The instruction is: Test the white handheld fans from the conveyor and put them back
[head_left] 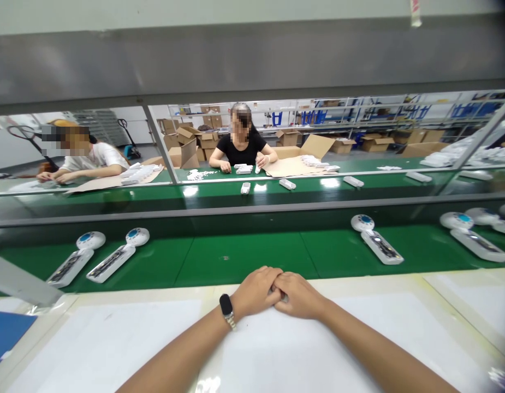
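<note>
Left hand point(255, 292) and right hand point(300, 296) clasped, fingers closed.
Any hold hidden; white gadget point(382, 246) on belt point(239, 259) judged light, best taken by its long body.

The conveyor belt point(244, 259) is deep green, and the white devices point(382, 246) on it carry blue dials. The wristwatch point(226, 304) has a black face and silver band.

Metal shelving racks point(318, 114) line the far side of this warehouse-like workroom, with opened cardboard cartons point(203, 139) piled before them. A hand pallet truck point(27, 143) stands by a white wall point(131, 123) at left (its long handle tilts up). Bright light glints off the green conveyor belt point(244, 259), beneath a grey metal rail point(252, 210).
</note>
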The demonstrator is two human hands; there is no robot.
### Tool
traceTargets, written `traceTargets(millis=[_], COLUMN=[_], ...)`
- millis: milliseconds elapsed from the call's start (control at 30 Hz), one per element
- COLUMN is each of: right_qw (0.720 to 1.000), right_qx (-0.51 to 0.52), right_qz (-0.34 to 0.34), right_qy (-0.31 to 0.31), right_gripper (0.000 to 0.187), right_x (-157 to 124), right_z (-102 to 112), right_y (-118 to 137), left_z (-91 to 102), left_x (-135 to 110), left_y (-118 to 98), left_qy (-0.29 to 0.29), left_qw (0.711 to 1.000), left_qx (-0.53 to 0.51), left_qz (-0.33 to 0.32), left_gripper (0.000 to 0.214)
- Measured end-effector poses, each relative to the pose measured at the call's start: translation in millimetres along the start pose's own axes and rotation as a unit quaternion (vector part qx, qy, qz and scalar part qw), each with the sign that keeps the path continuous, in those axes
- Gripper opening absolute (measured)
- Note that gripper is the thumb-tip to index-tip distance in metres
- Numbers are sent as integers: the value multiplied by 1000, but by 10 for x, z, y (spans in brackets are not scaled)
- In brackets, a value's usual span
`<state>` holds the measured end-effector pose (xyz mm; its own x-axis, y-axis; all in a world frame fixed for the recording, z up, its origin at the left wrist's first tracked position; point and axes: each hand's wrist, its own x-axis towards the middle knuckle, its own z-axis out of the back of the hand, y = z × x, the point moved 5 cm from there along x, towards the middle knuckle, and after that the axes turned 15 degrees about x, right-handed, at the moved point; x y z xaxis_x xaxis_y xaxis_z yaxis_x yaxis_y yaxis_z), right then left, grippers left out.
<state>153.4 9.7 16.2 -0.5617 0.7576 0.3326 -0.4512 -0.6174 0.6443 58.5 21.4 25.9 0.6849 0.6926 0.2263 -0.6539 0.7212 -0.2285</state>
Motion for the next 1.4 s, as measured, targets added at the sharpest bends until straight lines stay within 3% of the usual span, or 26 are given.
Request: traceTargets(millis=[733,867,1067,1267,1400], right_qw=[1000,1000,1000,1000,1000], right_qx=[-12,-8,-5,3,4], right_qz=[-11,-4,-10,-10,-14], right_qy=[10,14,15,20,19], right_gripper=[9,8,13,14,15], right_x=[-7,-11,-5,-11,-4], right_z=[-9,-2,6,0,4], right_y=[-14,5,11,14,13], left_z=[16,16,49,55,-9], left_x=[-11,-23,-38,-41,-35], left_y=[-11,5,33,30,60], left_qy=[3,-7,-79,-76,-30], left_qw=[1000,1000,997,997,999], left_qx=[2,-8,3,-14,-31], left_qz=[2,7,5,16,32], left_gripper=[33,51,78,84,86])
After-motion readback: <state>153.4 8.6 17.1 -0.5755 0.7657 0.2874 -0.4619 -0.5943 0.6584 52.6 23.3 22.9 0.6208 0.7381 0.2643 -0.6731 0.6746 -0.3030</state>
